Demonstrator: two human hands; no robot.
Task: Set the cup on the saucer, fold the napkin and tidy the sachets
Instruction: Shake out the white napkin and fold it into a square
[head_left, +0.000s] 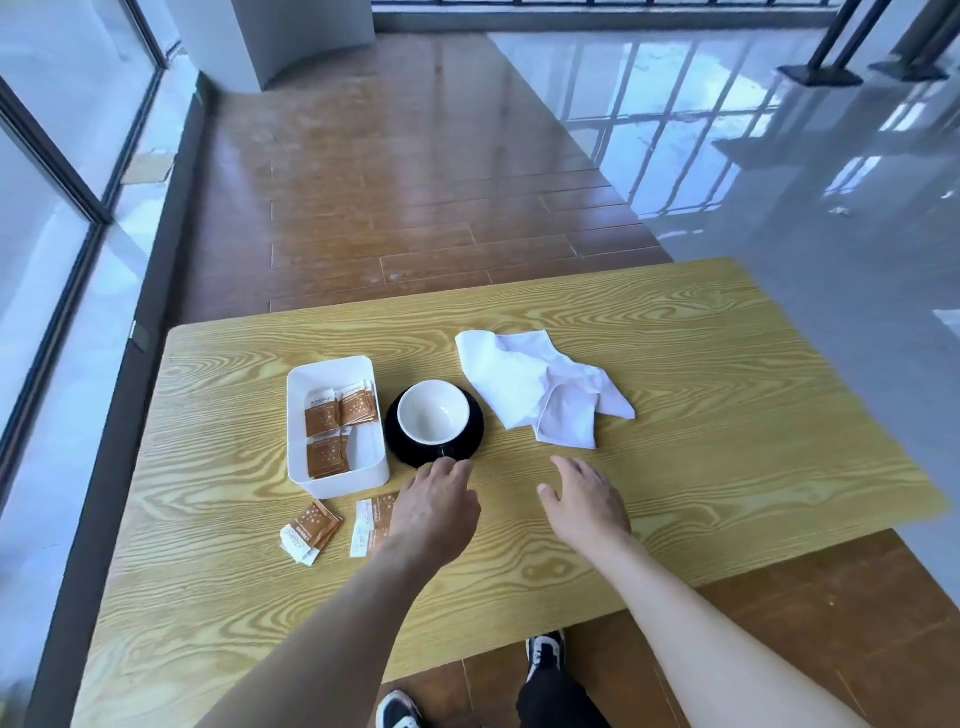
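A cup (432, 420), black outside and white inside, stands upright on the black saucer (470, 435) at the table's middle. A crumpled white napkin (540, 387) lies to its right. The white box (363, 470) on the left holds several orange sachets (338, 423). More sachets (310, 530) lie loose on the table in front of the box, and another sachet (370, 525) is partly under my left hand (435, 506). That hand hovers just before the saucer, fingers apart, holding nothing. My right hand (584, 501) is flat and open, below the napkin.
The yellow wood-grain table (727, 467) has its near edge close to my feet and its right edge by a glossy grey floor. A glass wall runs along the left. Railings stand far behind.
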